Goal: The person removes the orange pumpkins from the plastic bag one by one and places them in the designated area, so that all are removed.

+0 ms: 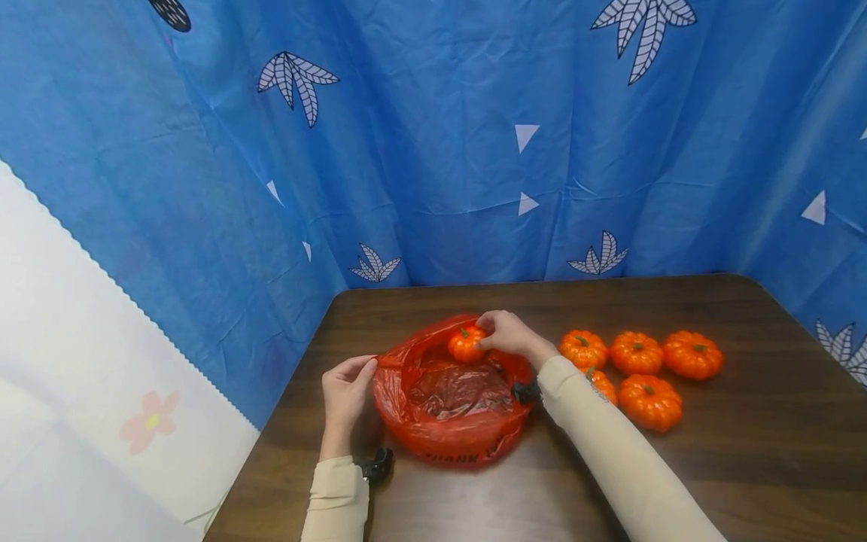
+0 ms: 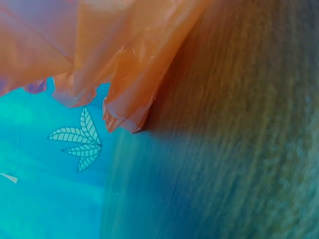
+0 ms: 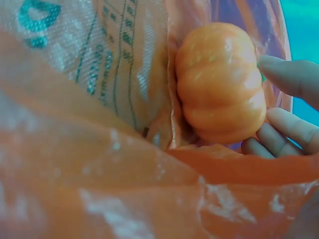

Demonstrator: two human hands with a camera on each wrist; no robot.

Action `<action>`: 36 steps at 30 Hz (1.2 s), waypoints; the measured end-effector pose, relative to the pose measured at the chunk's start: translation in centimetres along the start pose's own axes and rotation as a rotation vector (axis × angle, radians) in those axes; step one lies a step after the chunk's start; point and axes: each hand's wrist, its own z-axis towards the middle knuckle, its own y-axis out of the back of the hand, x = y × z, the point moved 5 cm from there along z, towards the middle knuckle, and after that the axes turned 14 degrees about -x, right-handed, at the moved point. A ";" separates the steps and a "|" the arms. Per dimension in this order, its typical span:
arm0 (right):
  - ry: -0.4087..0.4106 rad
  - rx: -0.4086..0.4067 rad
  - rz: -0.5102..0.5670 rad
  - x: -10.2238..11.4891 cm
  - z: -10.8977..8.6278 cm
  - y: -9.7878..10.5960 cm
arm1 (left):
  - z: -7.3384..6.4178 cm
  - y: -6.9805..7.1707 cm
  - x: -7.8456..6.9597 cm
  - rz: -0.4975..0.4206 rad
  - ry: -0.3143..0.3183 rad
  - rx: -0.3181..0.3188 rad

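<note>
A red plastic bag with dark lettering on its front lies on the table, its mouth spread wide. My left hand pinches the bag's left rim between thumb and fingers. Inside the mouth, near the back rim, my right hand holds a small orange pumpkin with a green stem. The right wrist view shows the pumpkin up close, thumb on one side and fingers on the other. Only bag folds and table appear in the left wrist view; the left hand is out of its sight.
Several orange pumpkins sit in two rows on the wooden table, right of the bag. My right forearm partly covers one pumpkin. A blue patterned curtain hangs behind the table and a white cloth at the left.
</note>
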 end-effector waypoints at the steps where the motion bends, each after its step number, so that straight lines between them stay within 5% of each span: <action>1: -0.003 -0.005 0.002 -0.1 -0.1 -0.1 | 0.0 0.0 0.0 -0.001 0.000 0.001; 36: -0.029 -0.018 0.020 -1.3 -0.9 -1.4 | 0.1 -0.2 0.1 0.014 -0.003 0.009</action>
